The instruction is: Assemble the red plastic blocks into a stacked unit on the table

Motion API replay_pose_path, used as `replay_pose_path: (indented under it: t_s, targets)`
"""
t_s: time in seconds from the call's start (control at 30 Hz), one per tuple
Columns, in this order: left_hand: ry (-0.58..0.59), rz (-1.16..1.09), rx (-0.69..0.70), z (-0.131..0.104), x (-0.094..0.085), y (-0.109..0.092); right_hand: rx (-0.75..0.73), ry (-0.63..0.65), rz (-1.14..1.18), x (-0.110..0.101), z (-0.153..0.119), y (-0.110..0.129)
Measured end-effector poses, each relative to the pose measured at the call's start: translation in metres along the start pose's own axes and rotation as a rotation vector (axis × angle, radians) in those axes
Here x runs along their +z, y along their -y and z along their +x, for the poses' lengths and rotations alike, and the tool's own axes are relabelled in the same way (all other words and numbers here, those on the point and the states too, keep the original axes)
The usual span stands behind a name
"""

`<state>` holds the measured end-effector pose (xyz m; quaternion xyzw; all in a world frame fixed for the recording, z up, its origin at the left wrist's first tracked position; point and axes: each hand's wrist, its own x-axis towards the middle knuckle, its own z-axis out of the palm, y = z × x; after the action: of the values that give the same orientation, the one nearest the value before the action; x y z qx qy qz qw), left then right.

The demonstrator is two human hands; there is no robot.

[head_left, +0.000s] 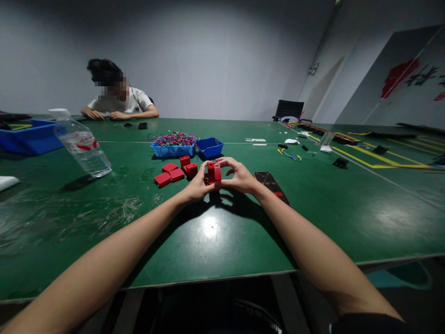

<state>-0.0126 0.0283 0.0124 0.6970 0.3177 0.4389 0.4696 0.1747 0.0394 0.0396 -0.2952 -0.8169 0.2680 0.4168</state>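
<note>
Clock positions are read from the held red block (217, 174), with 12 o'clock pointing away from the wearer. The red block is located between the fingers of the left hand (197, 189) and the right hand (240, 177), upright, above the near-middle part of the green table (212, 253). It shows two red sections side by side; whether these are joined cannot be told. A group of five loose red blocks (170, 177) lies at 9 to 10 o'clock, just beside the left hand. A blue tray (168, 151) filled with colored wires (175, 138) is positioned at 11 o'clock; a smaller blue bin (210, 150) adjoins it at 12 o'clock. A phone (271, 183) lies flat at 3 to 4 o'clock, close against the right forearm, which limits clearance on that side. A clear bottle (85, 148) leans in view at 10 o'clock, well apart. A hand tool (289, 155) lies at 2 o'clock. A seated co-worker (134, 101) occupies the far edge at 11 o'clock. Left hand: thumb and fingers pinch the left side of the block. Right hand: fingers arched, forming a ring, with fingertips at the block's top and the thumb at its lower end.
</note>
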Motion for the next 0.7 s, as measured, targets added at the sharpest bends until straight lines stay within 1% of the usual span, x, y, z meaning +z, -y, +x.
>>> replay_pose_path:
  t_s: [0.07, 0.27, 0.37, 0.5, 0.7]
  targets:
    - [0.007, -0.012, -0.005, -0.0001, 0.0005, 0.0003, 0.022, 0.001, 0.034, 0.0005, 0.0001, -0.001]
    - [0.026, -0.051, 0.0, -0.0001, 0.0012, 0.0002, 0.128, 0.025, 0.247, 0.004, -0.0007, -0.0043]
    - [0.027, -0.04, -0.009, 0.0002, 0.001, -0.0004, 0.133, 0.028, 0.256, 0.0055, -0.0009, -0.0047]
    - [0.026, -0.057, -0.019, 0.0003, 0.001, -0.0008, 0.115, 0.02, 0.197, 0.0064, -0.0017, -0.0054]
    - [0.042, -0.077, -0.019, 0.0001, 0.0008, -0.0004, 0.093, 0.072, 0.202, 0.0047, -0.0028, -0.0088]
